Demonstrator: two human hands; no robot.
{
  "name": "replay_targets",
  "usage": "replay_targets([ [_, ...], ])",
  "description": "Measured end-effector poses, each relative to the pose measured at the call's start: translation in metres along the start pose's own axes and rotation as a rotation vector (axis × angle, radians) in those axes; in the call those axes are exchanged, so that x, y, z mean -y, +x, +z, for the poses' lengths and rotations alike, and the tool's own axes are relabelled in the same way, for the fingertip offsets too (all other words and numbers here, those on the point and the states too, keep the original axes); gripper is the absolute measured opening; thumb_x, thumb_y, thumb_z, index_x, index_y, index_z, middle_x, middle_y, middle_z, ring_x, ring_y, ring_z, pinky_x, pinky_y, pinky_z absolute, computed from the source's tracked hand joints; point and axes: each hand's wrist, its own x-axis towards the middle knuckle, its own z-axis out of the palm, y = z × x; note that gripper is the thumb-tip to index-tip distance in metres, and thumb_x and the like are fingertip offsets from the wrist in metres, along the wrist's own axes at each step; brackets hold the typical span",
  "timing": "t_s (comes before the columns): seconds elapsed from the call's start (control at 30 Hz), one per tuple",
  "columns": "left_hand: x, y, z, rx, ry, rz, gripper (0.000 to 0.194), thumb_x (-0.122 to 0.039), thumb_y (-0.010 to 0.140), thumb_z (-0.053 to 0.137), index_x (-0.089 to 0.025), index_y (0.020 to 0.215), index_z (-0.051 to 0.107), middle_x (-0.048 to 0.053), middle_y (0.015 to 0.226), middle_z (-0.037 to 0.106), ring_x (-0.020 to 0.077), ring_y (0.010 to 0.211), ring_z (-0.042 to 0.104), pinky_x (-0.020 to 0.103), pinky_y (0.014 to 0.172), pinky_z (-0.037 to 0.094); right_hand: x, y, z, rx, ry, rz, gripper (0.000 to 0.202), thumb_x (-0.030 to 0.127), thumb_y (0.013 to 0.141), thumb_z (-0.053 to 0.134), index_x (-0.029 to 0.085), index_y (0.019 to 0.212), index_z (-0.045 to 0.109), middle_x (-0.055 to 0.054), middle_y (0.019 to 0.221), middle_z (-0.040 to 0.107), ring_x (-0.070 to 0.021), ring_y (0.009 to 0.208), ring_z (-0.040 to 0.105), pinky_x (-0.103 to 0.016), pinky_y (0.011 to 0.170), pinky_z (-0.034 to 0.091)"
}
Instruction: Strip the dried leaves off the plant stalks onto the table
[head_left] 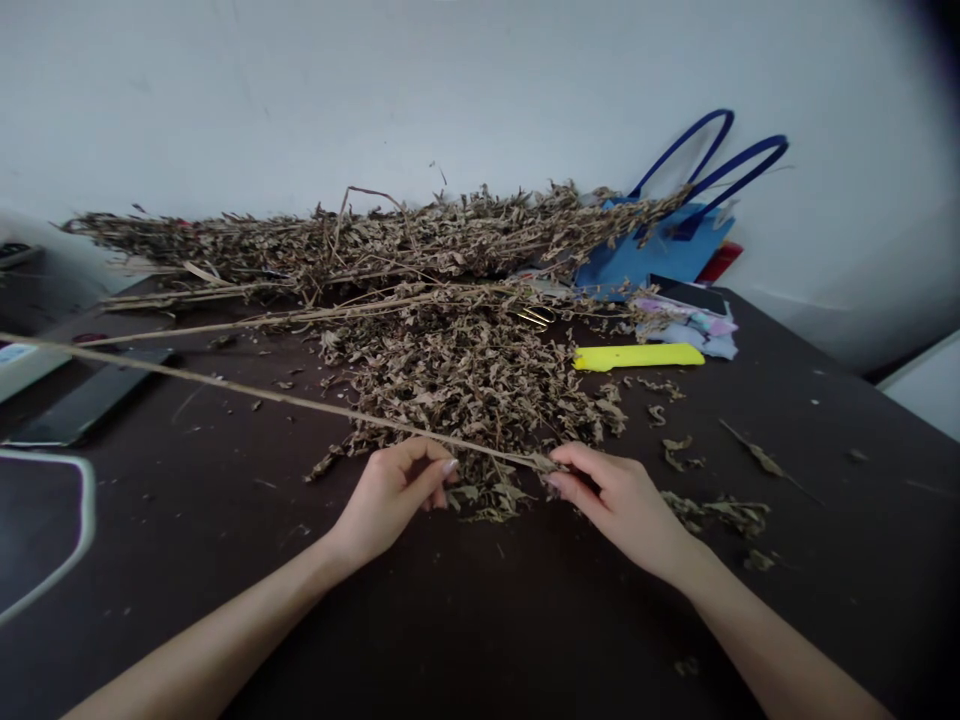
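A long, thin dried plant stem slants from the left edge down to my right hand. Thumb and fingers of that hand pinch its leafy tip. My left hand is closed in a pinch just below the stem, near the loose leaves; whatever is between its fingertips is too small to make out. Behind both hands spreads a heap of dry, curled leaves, with some lying between the hands.
Bundled dried plants lie along the wall. A blue bag, a phone and a yellow strip-shaped object are at right. A dark flat device and a white-rimmed object are at left. Leaf scraps dot the dark table.
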Motion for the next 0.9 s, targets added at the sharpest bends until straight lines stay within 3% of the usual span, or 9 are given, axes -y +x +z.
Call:
replay_targets([
  [0.1,0.002,-0.001,0.002,0.001,-0.030,-0.048,0.019,-0.029,0.083,0.053,-0.015,0.092,0.064,0.003,0.071,0.064,0.0081,0.048,0.056,0.018,0.042,0.043,0.003,-0.001,0.002,-0.032,-0.005,-0.010,0.014,0.031,0.088,0.047,0.023,0.096,0.055,0.002,0.077,0.063,-0.0098,0.063,0.057,-0.021,0.058,0.043],
  [0.23,0.000,-0.002,0.003,0.039,-0.053,-0.086,0.026,-0.033,0.082,0.054,-0.012,0.072,0.066,0.011,0.099,0.064,0.0049,0.046,0.055,0.017,0.039,0.043,0.004,-0.002,0.004,-0.069,-0.028,-0.054,0.021,0.030,0.087,0.049,0.023,0.106,0.054,-0.002,0.093,0.065,-0.0130,0.076,0.061,-0.025,0.067,0.048],
  [0.4,-0.008,0.000,0.004,0.052,-0.251,-0.139,0.023,-0.033,0.079,0.060,-0.012,0.085,0.064,0.005,0.072,0.063,0.0074,0.046,0.055,0.017,0.039,0.042,0.001,-0.003,0.009,-0.168,-0.145,-0.205,0.024,0.022,0.090,0.043,0.019,0.109,0.056,-0.007,0.097,0.063,-0.0161,0.087,0.059,-0.030,0.075,0.048],
  [0.53,-0.009,-0.001,0.007,0.048,-0.358,-0.208,0.025,-0.034,0.083,0.055,-0.012,0.073,0.062,0.002,0.062,0.062,0.0054,0.042,0.049,0.015,0.037,0.037,0.002,-0.004,0.013,-0.180,-0.230,-0.287,0.027,0.017,0.090,0.041,0.018,0.114,0.054,-0.008,0.094,0.062,-0.0169,0.086,0.057,-0.032,0.077,0.047],
  [0.73,-0.006,0.001,0.004,-0.036,-0.418,-0.207,0.024,-0.032,0.083,0.056,-0.013,0.069,0.061,0.002,0.064,0.062,0.0058,0.045,0.051,0.015,0.039,0.038,0.004,-0.004,0.014,-0.123,-0.266,-0.241,0.037,0.023,0.091,0.042,0.019,0.128,0.041,-0.008,0.098,0.060,-0.0189,0.089,0.055,-0.035,0.079,0.046],
  [0.9,-0.005,0.002,0.000,-0.129,-0.425,-0.188,0.020,-0.029,0.081,0.059,-0.013,0.070,0.060,0.001,0.061,0.062,0.0065,0.043,0.052,0.016,0.038,0.037,-0.001,-0.002,0.002,-0.061,-0.280,-0.192,0.050,0.036,0.089,0.046,0.019,0.134,0.033,-0.010,0.106,0.058,-0.0230,0.099,0.052,-0.041,0.086,0.043],
])
